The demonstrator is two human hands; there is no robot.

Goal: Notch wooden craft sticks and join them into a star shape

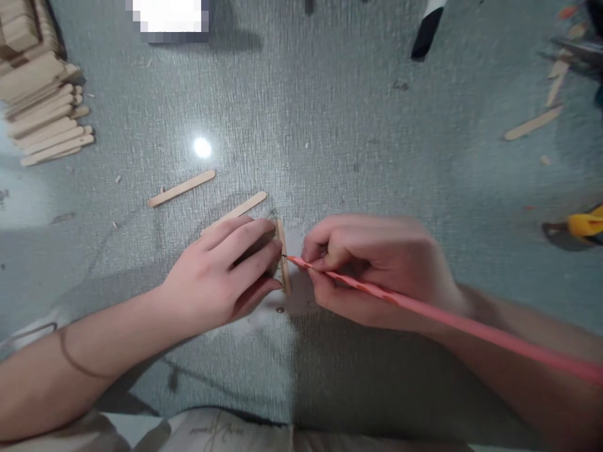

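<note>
My right hand (pixel 381 270) is closed in a writing grip round a pink pencil (pixel 424 306). The pencil's dark tip touches a short upright wooden craft stick (pixel 286 279) in the middle of the table. From the left, the bent fingers of my left hand (pixel 211 267) press this stick down. A narrow strip with small marks, perhaps a ruler, lies along the stick and is mostly covered by my left fingertips. Just beyond my left hand lies a second craft stick (pixel 247 206), its near end hidden behind the knuckles. Another craft stick (pixel 183 188) lies farther left.
Piled craft sticks (pixel 47 119) fill the far left corner. At the far right are a single stick (pixel 532 123), scraps and a blurred dark tool. A yellow-handled object (pixel 586 224) sits at the right edge. A black-and-white object (pixel 428 31) lies at the back.
</note>
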